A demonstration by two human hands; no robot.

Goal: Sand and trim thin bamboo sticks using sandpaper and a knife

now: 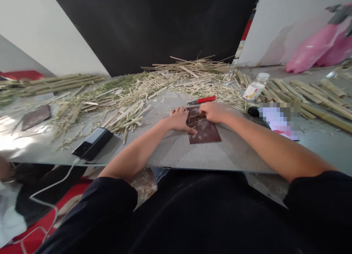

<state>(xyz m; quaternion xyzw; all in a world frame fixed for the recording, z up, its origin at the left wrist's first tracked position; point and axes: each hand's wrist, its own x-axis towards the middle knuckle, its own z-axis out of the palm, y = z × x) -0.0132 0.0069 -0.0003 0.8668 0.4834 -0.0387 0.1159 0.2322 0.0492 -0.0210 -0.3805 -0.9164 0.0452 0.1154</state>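
Observation:
A dark brown sheet of sandpaper (206, 132) lies flat on the grey table (176, 151) in front of me. My left hand (179, 119) rests on the sheet's left edge, fingers curled down with the thumb pressing it. At the sheet's far end, my right hand (215, 111) is closed and pressed down; what it holds is hidden under the fingers. A red-handled knife (205, 99) lies just beyond my right hand.
Split bamboo strips and shavings (154, 85) cover the far half of the table. Whole bamboo stalks (308, 94) lie at right, more at far left. A clear plastic bottle (255, 87), a black power bank (92, 143) with white cable, and a second dark sheet (35, 117) are nearby.

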